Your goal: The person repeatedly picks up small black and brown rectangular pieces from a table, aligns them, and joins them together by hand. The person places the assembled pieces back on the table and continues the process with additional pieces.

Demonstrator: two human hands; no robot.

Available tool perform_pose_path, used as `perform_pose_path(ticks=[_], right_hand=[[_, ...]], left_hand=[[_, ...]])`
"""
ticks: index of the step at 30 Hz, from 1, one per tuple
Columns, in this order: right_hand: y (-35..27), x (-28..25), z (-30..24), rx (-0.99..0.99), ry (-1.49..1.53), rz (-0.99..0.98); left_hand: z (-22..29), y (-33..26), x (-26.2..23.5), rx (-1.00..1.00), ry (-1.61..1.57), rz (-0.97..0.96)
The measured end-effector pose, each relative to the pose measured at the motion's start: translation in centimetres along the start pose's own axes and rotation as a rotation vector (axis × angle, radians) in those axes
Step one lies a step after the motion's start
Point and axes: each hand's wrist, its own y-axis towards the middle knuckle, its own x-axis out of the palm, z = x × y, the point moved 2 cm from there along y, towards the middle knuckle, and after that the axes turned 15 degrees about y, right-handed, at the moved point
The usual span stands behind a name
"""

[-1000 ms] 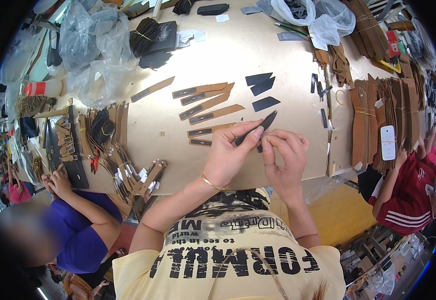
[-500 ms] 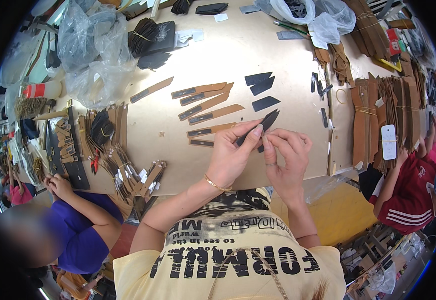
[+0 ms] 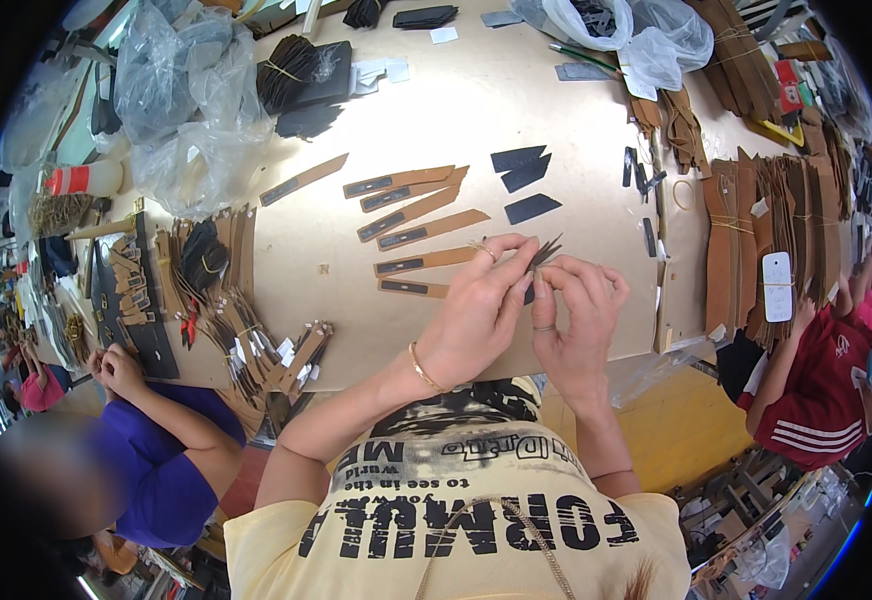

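Note:
My left hand [image 3: 476, 312] is closed round a small stack of dark strips [image 3: 546, 252], whose upper ends fan slightly apart. At the stack's lower end my right hand [image 3: 580, 315] pinches with thumb and forefinger; the fingers partly hide what they grip there. Just beyond lie loose dark angled pieces [image 3: 533, 207] and another overlapping group of dark pieces [image 3: 521, 167]. Left of my hands, several brown strips with dark inlaid ends [image 3: 434, 229] lie in a slanting column, and my left hand covers part of the nearest ones. One more brown strip [image 3: 303, 180] rests apart, farther left.
Bundles of brown strips [image 3: 731, 225] with a white tag [image 3: 777, 286] stand at the right. Small black pieces [image 3: 648, 236] lie near them. Clear plastic bags [image 3: 191, 110] and tied bundles [image 3: 291, 75] occupy the far left. A co-worker in purple [image 3: 171, 470] sits at the left.
My left hand has shifted right, closer to my right hand. The dark stack has turned more edge-on, its strips now spread at the top. My right hand has barely moved.

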Motion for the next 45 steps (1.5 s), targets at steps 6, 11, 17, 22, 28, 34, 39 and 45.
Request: perform_pose_path(ticks=[6, 11, 17, 22, 28, 34, 39, 45], right_hand=[[0.3, -0.1, -0.3, -0.012, -0.033, -0.02], [0.2, 0.0, -0.3, -0.008, 0.012, -0.019], [0.0, -2.4, 1.9, 0.208, 0.363, 0.071], [-0.5, -5.5, 3.8, 0.292, 0.061, 0.076], [0.8, -0.3, 3.4, 0.058, -0.297, -0.137], [1.6, 1.2, 1.6, 0.28, -0.014, -0.138], [1.3, 1.7, -1.5, -0.031, 0.067, -0.065], [2.0, 1.6, -2.1, -0.082, 0.015, -0.107]], left_hand=[[-0.5, 0.1, 0.4, 0.033, -0.05, 0.015], [-1.1, -0.2, 0.7, -0.001, -0.1, 0.018], [-4.6, 0.2, 0.0, -0.386, -0.576, 0.063], [-7.6, -0.3, -4.4, -0.481, -0.523, 0.202], [-6.9, -0.7, -3.9, -0.491, -0.625, 0.015], [-5.7, -0.9, -2.1, -0.484, -0.757, -0.024], [-4.1, -0.7, -1.0, -0.354, -0.619, -0.052], [-1.7, -1.1, -0.7, -0.128, -0.255, -0.015]])
